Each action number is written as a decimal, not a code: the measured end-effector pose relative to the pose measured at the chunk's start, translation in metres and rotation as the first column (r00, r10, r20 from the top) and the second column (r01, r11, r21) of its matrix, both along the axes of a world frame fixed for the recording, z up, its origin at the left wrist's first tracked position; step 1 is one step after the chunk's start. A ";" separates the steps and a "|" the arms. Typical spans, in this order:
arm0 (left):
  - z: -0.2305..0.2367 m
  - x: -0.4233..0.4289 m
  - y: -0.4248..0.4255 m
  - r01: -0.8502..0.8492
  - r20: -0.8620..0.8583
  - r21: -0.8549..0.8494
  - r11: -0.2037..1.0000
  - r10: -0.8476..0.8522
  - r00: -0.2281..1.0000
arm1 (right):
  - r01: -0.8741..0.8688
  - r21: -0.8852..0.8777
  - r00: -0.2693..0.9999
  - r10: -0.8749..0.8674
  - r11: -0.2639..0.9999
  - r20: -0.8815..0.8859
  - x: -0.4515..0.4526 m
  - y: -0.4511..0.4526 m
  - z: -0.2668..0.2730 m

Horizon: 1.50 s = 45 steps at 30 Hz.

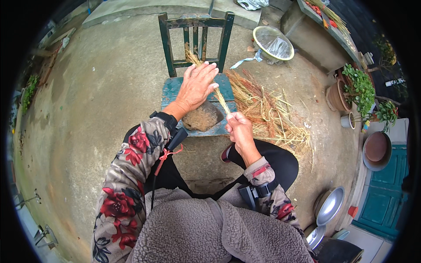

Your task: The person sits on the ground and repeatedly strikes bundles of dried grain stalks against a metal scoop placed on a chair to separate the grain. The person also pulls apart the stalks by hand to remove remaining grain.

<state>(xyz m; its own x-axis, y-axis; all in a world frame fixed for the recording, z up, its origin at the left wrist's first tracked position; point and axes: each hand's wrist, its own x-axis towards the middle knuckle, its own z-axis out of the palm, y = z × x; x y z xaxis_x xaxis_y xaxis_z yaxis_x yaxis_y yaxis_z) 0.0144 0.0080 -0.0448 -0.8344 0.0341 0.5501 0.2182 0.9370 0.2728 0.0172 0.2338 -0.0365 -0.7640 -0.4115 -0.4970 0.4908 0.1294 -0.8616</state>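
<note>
My right hand (240, 130) is closed around the lower end of a thin bundle of dry stalks (222, 101), just past the right edge of a worn blue-green wooden chair's seat (225, 86). Across the bundle's upper part lies my left hand (199, 86), palm down with its fingers close together; what its palm touches is hidden. The frayed tips of the stalks stick out beyond the left fingers, towards the chair's backrest (196, 22). Below my left hand, a rough brown block (201, 117), whose material I cannot tell, rests on the seat.
Loose straw and reddish stalks (269, 111) are heaped on the concrete floor right of the chair. Beyond them is a pale-rimmed basin (273, 42) with clear plastic. Potted plants (338, 95) stand at the right, metal basins (330, 205) at the lower right. My knees flank the seat's near edge.
</note>
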 end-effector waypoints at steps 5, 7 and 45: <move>0.003 0.002 -0.001 0.122 0.240 -0.003 0.993 -0.117 0.964 | -0.094 0.133 0.936 0.133 0.987 -0.326 -0.008 -0.033 -0.027; 0.003 0.000 -0.003 0.129 0.474 -0.127 0.984 -0.054 0.879 | -0.110 0.266 0.836 0.234 0.958 -0.496 0.001 -0.027 -0.032; -0.006 -0.002 -0.006 -0.004 0.001 0.078 0.997 0.003 1.000 | 0.064 0.148 0.844 0.026 0.987 -0.536 0.031 0.019 -0.020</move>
